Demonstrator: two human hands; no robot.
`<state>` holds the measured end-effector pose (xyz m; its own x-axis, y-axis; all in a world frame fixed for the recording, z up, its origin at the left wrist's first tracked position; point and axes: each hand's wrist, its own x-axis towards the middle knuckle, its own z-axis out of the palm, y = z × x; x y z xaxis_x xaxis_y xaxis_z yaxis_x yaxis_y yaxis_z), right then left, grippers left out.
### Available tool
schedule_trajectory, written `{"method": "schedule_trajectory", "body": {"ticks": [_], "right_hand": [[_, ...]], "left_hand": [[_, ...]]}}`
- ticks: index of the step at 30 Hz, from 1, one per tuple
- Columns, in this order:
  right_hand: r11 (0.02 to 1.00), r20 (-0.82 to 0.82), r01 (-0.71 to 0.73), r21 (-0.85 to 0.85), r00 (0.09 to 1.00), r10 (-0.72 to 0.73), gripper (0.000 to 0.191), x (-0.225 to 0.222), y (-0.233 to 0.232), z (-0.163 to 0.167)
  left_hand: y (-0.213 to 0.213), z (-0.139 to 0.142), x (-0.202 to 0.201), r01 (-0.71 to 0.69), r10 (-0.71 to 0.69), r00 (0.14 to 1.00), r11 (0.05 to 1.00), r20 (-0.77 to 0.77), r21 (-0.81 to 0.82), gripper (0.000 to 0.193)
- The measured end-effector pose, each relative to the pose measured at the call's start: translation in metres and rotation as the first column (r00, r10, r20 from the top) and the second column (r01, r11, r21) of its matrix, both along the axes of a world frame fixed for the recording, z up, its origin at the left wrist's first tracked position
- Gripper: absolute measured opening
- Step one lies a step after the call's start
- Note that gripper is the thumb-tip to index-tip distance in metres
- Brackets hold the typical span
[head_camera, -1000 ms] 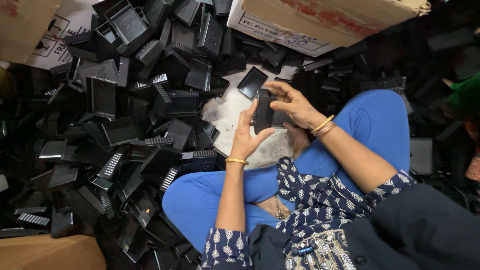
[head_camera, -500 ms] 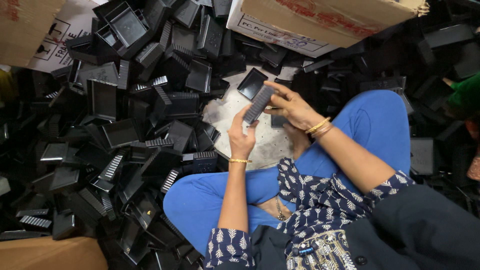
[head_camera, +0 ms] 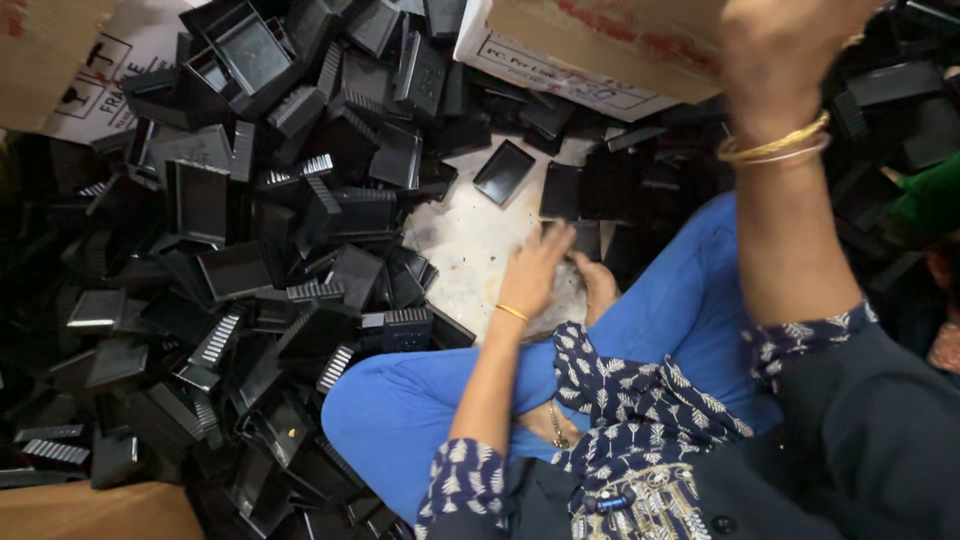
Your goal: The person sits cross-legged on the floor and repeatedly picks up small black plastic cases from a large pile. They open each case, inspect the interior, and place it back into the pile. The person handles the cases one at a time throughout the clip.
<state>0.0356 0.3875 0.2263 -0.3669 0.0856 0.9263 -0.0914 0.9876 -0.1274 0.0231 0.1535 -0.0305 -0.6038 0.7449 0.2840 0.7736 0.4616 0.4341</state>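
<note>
So the person is sitting cross-legged on the floor point(head_camera: 470, 245) in blue trousers, right in the middle of a huge heap of black plastic parts point(head_camera: 250, 250) that's filling the whole left half of the frame and spilling along the top.

The left hand point(head_camera: 535, 270) is reaching down near the centre of the frame, fingers spread and loosely apart, hovering over or just touching the pale bare patch of floor. It's a bit motion-blurred, so it's hard to say for sure, but it doesn't look like it's clamped on anything. A thin gold bangle is sitting on that wrist.

The right hand point(head_camera: 785, 45) is up at the top right of the frame, raised close to the camera and blurry. Only the back of it and the wrist with two gold bangles are showing, so there's no telling whether it's closed or gripping anything.

Nearest the left hand, a flat black tray piece point(head_camera: 503, 172) is lying alone on the bare floor, just above it toward the upper middle, and another dark flat piece point(head_camera: 562, 190) is lying just to the right of that. A cardboard box point(head_camera: 590, 50) is sitting along the top edge, and another cardboard flap point(head_camera: 50, 60) is poking in at the upper left.
</note>
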Motion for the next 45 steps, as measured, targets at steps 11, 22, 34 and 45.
{"method": "schedule_trajectory", "body": {"ticks": [11,22,34,45], "right_hand": [[0.905,0.755,-0.423,0.038,0.605,0.251,0.071,-0.069,-0.083,-0.191],[0.891,0.797,-0.446,0.084,0.567,0.209,0.050,-0.061,-0.080,-0.214],[0.756,0.901,-0.638,0.148,0.402,0.163,0.042,-0.063,-0.106,-0.235],[0.347,0.356,-0.134,-0.928,-0.049,0.933,0.087,-0.024,-0.081,-0.173]], "left_hand": [[-0.028,-0.028,-0.006,-0.290,0.238,0.954,0.883,-0.179,-0.370,0.021],[-0.032,0.026,0.006,-0.237,0.312,0.936,0.902,0.165,-0.362,0.079],[-0.109,0.079,0.010,-0.726,0.495,0.680,0.559,0.540,0.401,0.063],[-0.094,0.058,-0.004,-0.543,0.373,0.837,0.663,0.401,0.516,0.051]]}}
